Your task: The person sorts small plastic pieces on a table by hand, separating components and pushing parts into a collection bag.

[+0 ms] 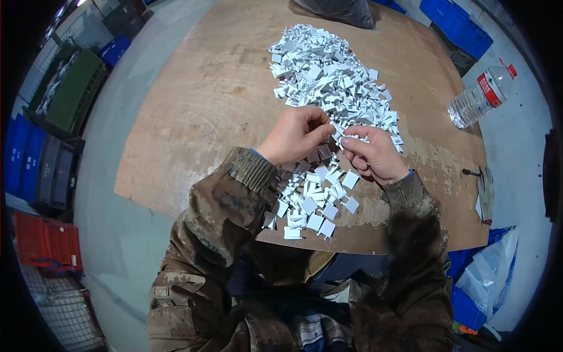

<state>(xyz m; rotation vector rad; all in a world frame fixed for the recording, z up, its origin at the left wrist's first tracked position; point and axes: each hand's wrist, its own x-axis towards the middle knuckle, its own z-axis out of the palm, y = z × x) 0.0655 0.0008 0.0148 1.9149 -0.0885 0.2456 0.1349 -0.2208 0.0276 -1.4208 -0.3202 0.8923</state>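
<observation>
A plastic water bottle (482, 97) lies at the right edge of the table (199, 111); its red label carries white writing too small to read, and its cap is red. No other lettering can be made out.

Both hands meet just above the table. The left hand (295, 136) and the right hand (375, 155) each pinch a small white piece (339, 132) between thumb and fingertips, the fingers curled in rather than spread. What exactly the piece is cannot be told, since the fingers cover most of it. It sits between the big heap of white pieces (331, 76) farther up the table and a smaller pile of flat white pieces (314, 202) at the near edge, partly hidden under the left camouflage sleeve (226, 205).

A dark bag (340, 10) at the far edge of the table is cut off by the frame. The table is a worn brown wooden board. Around it lies a grey concrete floor with blue crates (454, 23), a green crate (73, 91) and a red crate (47, 240).
</observation>
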